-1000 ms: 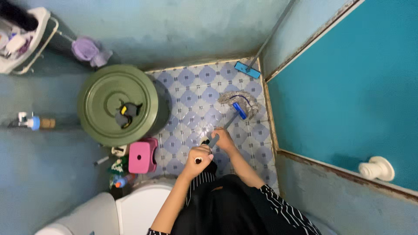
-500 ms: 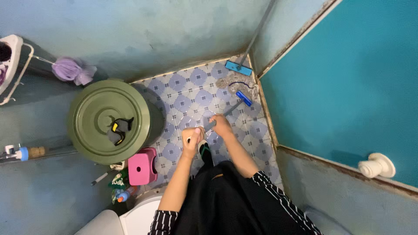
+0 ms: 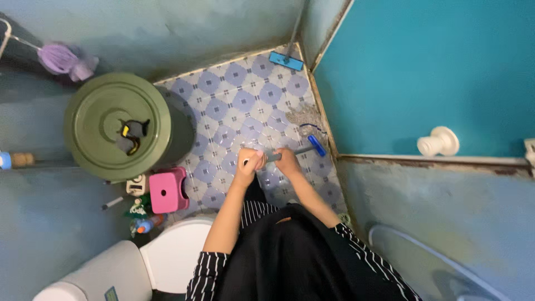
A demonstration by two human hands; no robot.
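Both hands gripped grey metal mop handle (image 3: 278,154). Left hand (image 3: 250,161) fingers wrapped tight round handle's top end; right hand (image 3: 288,161) closed round handle just below. Grey string mop head (image 3: 305,118) with blue clamp (image 3: 317,145) lay at floor's right edge, against teal door (image 3: 423,72). Blue-and-white patterned floor tiles (image 3: 234,106) looked wet near mop head; strip beside green lidded bin (image 3: 114,127) and pink plastic stool (image 3: 167,190) seemingly not yet mopped. White toilet (image 3: 167,262) at floor's near edge.
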